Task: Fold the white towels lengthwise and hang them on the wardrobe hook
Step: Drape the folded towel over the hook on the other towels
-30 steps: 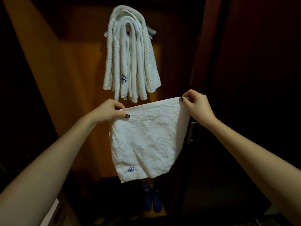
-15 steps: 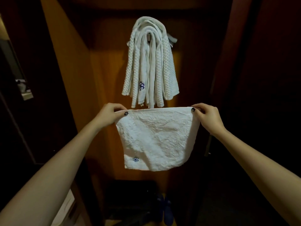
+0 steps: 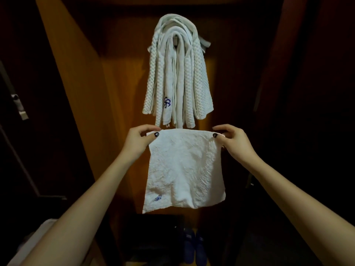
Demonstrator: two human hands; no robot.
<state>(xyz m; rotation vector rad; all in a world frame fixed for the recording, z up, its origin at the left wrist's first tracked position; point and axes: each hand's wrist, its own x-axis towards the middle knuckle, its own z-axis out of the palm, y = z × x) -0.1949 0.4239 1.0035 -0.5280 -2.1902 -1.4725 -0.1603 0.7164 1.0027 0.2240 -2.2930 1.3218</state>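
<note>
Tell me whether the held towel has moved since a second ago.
Yes. Against the hung towels, the towel levelled out just below them: its left corner rose.

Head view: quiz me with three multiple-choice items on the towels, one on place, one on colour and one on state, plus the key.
1. Where does the held towel hang relative to the hung towels?
A. Above them
B. Just below them
C. Behind them

2. What colour is the emblem at the held towel's lower corner?
A. Red
B. Green
C. Blue

3. How is the held towel kept?
A. Spread flat, with the left hand and right hand each pinching a top corner
B. Draped over the hook
C. Lying on the floor

Key:
1 B, its top edge sits just under the hung towels' lower ends.
2 C, the stitched mark is blue.
3 A, thumb and fingers pinch each top corner and the cloth hangs flat between them.
</note>
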